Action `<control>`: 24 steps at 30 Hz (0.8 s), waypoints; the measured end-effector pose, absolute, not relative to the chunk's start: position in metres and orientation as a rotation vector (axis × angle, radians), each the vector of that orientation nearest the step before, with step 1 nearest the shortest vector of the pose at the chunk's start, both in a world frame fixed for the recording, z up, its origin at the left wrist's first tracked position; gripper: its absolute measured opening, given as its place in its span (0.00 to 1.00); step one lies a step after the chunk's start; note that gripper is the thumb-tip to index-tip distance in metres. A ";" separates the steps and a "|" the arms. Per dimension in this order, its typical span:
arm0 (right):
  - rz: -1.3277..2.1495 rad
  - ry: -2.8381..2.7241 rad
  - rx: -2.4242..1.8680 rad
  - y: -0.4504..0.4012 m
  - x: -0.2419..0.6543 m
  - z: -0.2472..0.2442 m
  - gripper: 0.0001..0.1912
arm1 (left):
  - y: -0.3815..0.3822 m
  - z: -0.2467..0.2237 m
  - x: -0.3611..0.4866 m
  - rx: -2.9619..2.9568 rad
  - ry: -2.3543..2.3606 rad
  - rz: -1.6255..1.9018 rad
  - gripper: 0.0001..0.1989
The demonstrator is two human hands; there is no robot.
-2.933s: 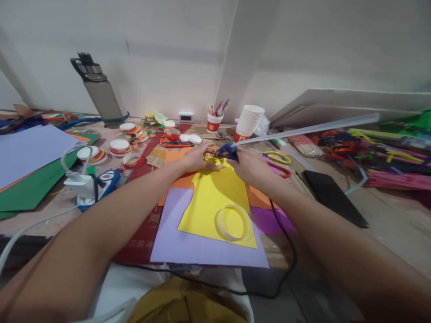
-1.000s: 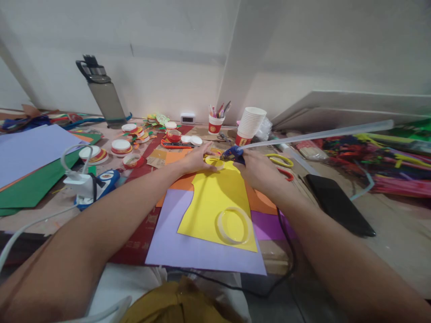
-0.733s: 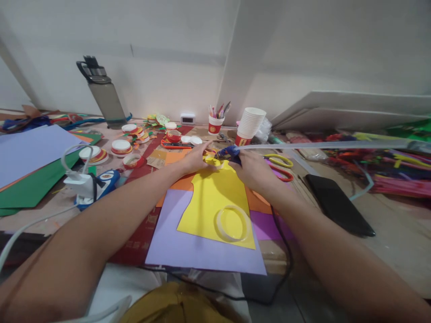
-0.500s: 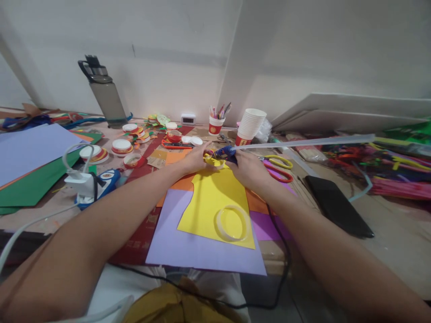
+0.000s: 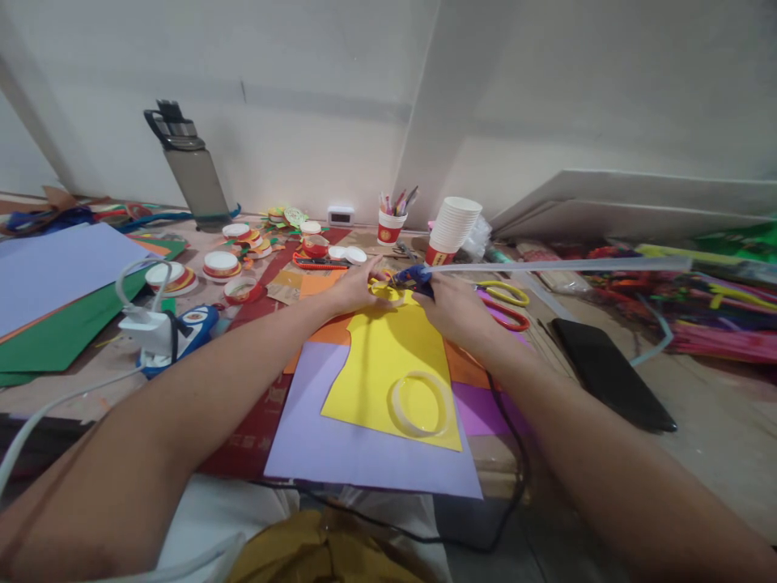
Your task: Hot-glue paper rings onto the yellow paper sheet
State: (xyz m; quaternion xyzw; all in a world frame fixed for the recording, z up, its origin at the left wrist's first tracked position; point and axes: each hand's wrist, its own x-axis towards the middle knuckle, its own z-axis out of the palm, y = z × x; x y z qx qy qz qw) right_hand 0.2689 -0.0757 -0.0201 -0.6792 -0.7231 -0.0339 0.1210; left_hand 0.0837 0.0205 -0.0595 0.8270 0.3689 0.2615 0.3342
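My right hand [image 5: 456,306] is wrapped round a blue hot glue gun [image 5: 413,277]. A long translucent glue stick [image 5: 558,265] juts from its back to the right. My left hand [image 5: 357,290] is closed on a small yellow paper piece [image 5: 384,290] at the gun's front; the gun's tip is hard to make out there. Below both hands lies a cut yellow sheet [image 5: 376,380] on a lilac sheet [image 5: 303,437]. A roll of clear tape [image 5: 396,405] rests on the yellow sheet.
Yellow- and red-handled scissors [image 5: 515,322] and a black phone [image 5: 607,372] lie to the right. Stacked paper cups [image 5: 455,223], a pen cup [image 5: 389,228] and a bottle [image 5: 197,182] stand behind. A black cord [image 5: 510,437] runs past the front edge. A white charger [image 5: 146,332] is at left.
The rear end of the glue stick has swung slightly down and to the right. Both hands stay almost in place, and the sheets lie as before.
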 end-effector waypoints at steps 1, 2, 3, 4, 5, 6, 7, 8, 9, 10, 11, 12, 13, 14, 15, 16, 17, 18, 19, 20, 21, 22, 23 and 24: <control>-0.091 -2.122 -1.971 -0.075 0.267 -0.020 0.14 | 0.020 -0.059 0.084 2.154 0.964 0.685 0.54; -0.082 -2.130 -1.958 -0.074 0.266 -0.020 0.14 | 0.020 -0.059 0.084 2.150 0.959 0.693 0.54; -0.073 -2.137 -1.947 -0.073 0.265 -0.021 0.14 | 0.020 -0.059 0.084 2.145 0.952 0.699 0.54; -0.067 -2.140 -1.941 -0.072 0.264 -0.021 0.15 | 0.020 -0.060 0.084 2.139 0.949 0.704 0.54; -0.059 -2.141 -1.942 -0.071 0.264 -0.021 0.15 | 0.019 -0.060 0.084 2.134 0.952 0.704 0.53; -0.054 -2.137 -1.949 -0.071 0.264 -0.020 0.15 | 0.019 -0.060 0.084 2.133 0.958 0.703 0.53; -0.050 -2.135 -1.955 -0.071 0.265 -0.020 0.15 | 0.019 -0.060 0.084 2.134 0.964 0.702 0.52; -0.051 -2.131 -1.964 -0.071 0.266 -0.019 0.16 | 0.019 -0.060 0.084 2.140 0.970 0.703 0.52; -0.054 -2.124 -1.974 -0.072 0.267 -0.018 0.16 | 0.019 -0.060 0.084 2.152 0.970 0.707 0.51; -0.058 -2.117 -1.986 -0.074 0.269 -0.017 0.16 | 0.019 -0.060 0.084 2.166 0.970 0.715 0.51; -0.059 -2.110 -1.998 -0.076 0.269 -0.016 0.16 | 0.019 -0.061 0.085 2.183 0.971 0.721 0.50; -0.057 -2.104 -2.010 -0.079 0.270 -0.014 0.15 | 0.019 -0.061 0.085 2.201 0.972 0.724 0.50; -0.052 -2.098 -2.019 -0.082 0.271 -0.013 0.15 | 0.019 -0.061 0.085 2.221 0.977 0.720 0.49; -0.048 -2.092 -2.022 -0.085 0.271 -0.011 0.14 | 0.020 -0.060 0.084 2.245 0.982 0.712 0.49; -0.043 -2.086 -2.021 -0.087 0.271 -0.009 0.14 | 0.021 -0.059 0.083 2.274 0.985 0.702 0.49; -0.037 -2.078 -2.019 -0.089 0.271 -0.008 0.14 | 0.022 -0.056 0.082 2.311 0.987 0.687 0.49; -0.030 -2.064 -2.018 -0.091 0.272 -0.006 0.14 | 0.024 -0.052 0.080 2.356 0.985 0.665 0.49; -0.022 -2.048 -2.017 -0.092 0.273 -0.005 0.14 | 0.025 -0.048 0.077 2.403 0.982 0.641 0.48; -0.013 -2.034 -2.013 -0.092 0.274 -0.003 0.14 | 0.026 -0.043 0.074 2.443 0.985 0.620 0.45; -0.001 -2.021 -2.008 -0.092 0.274 -0.003 0.14 | 0.027 -0.037 0.071 2.475 0.997 0.602 0.41; 0.010 -2.012 -2.001 -0.092 0.275 -0.002 0.14 | 0.027 -0.032 0.068 2.499 1.027 0.577 0.34; 0.022 -2.007 -1.992 -0.092 0.276 -0.002 0.14 | 0.028 -0.027 0.065 2.513 1.085 0.544 0.27; 0.034 -2.006 -1.984 -0.092 0.277 -0.001 0.14 | 0.027 -0.022 0.062 2.519 1.166 0.503 0.21; 0.045 -2.009 -1.976 -0.091 0.278 -0.002 0.14 | 0.027 -0.019 0.061 2.522 1.260 0.453 0.16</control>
